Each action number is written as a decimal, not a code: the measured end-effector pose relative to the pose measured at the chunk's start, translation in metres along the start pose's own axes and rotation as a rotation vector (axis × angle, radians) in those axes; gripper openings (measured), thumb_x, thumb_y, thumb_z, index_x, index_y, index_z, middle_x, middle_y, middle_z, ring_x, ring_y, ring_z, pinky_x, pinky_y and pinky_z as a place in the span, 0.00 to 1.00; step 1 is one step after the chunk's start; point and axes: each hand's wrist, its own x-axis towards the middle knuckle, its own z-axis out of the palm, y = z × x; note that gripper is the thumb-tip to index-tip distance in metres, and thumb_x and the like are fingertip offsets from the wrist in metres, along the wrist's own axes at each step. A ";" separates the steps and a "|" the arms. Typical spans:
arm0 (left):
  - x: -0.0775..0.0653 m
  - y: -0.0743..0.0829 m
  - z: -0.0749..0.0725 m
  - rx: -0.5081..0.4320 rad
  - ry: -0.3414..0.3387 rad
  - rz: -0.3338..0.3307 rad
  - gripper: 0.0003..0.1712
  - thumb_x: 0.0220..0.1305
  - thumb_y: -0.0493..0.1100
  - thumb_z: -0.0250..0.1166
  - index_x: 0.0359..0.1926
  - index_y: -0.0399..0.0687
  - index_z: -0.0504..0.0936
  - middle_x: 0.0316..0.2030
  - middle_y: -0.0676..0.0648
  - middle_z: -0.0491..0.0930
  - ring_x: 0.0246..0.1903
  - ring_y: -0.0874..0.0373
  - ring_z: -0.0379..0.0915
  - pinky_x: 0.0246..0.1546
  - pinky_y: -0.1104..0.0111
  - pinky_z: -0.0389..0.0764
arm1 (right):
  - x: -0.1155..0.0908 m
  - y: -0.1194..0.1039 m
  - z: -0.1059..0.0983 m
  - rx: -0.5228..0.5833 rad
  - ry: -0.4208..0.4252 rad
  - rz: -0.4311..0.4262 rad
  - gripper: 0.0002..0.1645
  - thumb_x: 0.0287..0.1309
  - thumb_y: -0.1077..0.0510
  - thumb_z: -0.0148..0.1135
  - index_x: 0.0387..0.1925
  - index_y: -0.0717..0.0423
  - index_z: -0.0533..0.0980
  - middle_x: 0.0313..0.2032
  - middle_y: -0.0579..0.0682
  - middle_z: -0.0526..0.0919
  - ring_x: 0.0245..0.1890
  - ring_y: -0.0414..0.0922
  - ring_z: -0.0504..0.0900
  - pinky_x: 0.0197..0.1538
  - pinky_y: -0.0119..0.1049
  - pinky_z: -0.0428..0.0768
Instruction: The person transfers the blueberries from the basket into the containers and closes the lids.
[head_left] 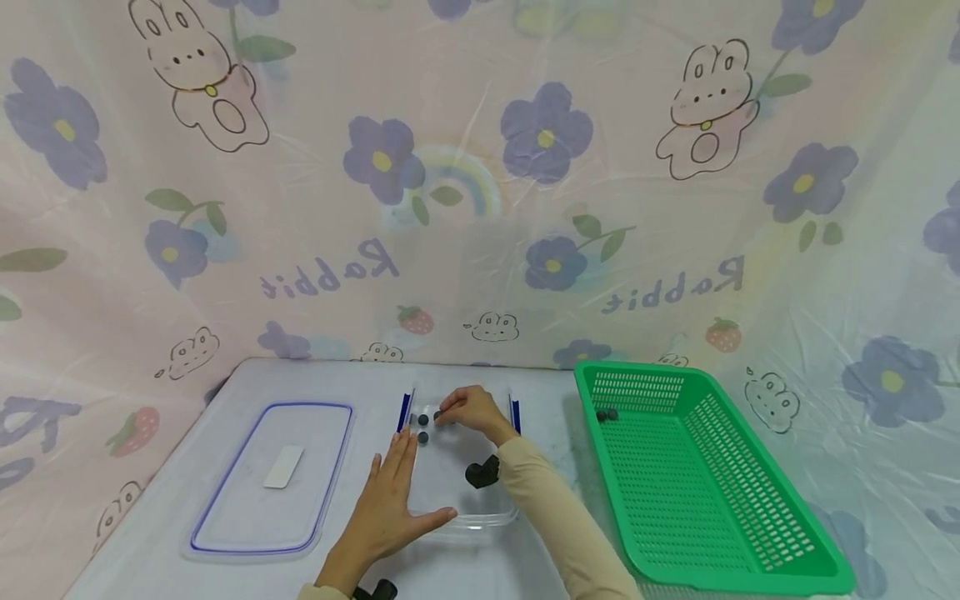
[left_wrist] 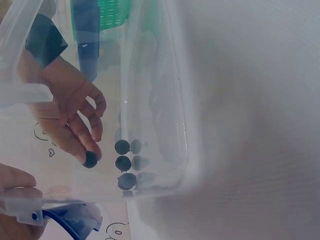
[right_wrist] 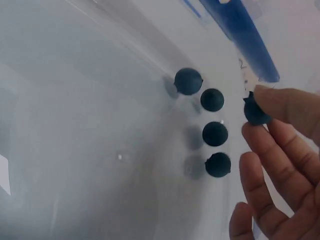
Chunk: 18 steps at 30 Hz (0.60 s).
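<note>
A clear plastic box (head_left: 480,522) with blue side clips stands on the table. My right hand (head_left: 474,412) is over its far part, pinching a dark blueberry (right_wrist: 256,112) between thumb and fingertips. Several more blueberries (right_wrist: 215,134) lie in a short line along one wall of the box, just beside that hand. My left hand (head_left: 390,500) is at the left side of the box, fingers straight along the rim and thumb spread wide; nothing is in its grasp. The left wrist view catches the row of blueberries (left_wrist: 123,163) through the clear wall.
A clear lid (head_left: 315,500) with a blue seal and a white label lies to the left. On the right is a green slotted basket (head_left: 750,581), with two blueberries (head_left: 612,413) in its far left corner. A patterned curtain (head_left: 465,275) hangs behind the table.
</note>
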 end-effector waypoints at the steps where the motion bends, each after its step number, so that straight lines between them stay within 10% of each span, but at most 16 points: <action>1: 0.000 0.000 0.000 -0.008 0.003 -0.002 0.67 0.48 0.73 0.67 0.72 0.31 0.53 0.73 0.37 0.48 0.72 0.42 0.41 0.66 0.40 0.48 | 0.000 0.000 -0.001 -0.016 -0.010 0.005 0.11 0.43 0.61 0.78 0.30 0.58 0.83 0.26 0.46 0.85 0.29 0.40 0.80 0.38 0.34 0.77; 18: -0.002 -0.003 0.002 -0.032 -0.008 -0.040 0.69 0.48 0.75 0.66 0.74 0.32 0.49 0.74 0.38 0.44 0.73 0.44 0.38 0.66 0.41 0.48 | -0.005 -0.002 0.001 -0.266 -0.130 0.046 0.12 0.41 0.65 0.78 0.30 0.59 0.83 0.23 0.43 0.82 0.28 0.39 0.76 0.39 0.35 0.75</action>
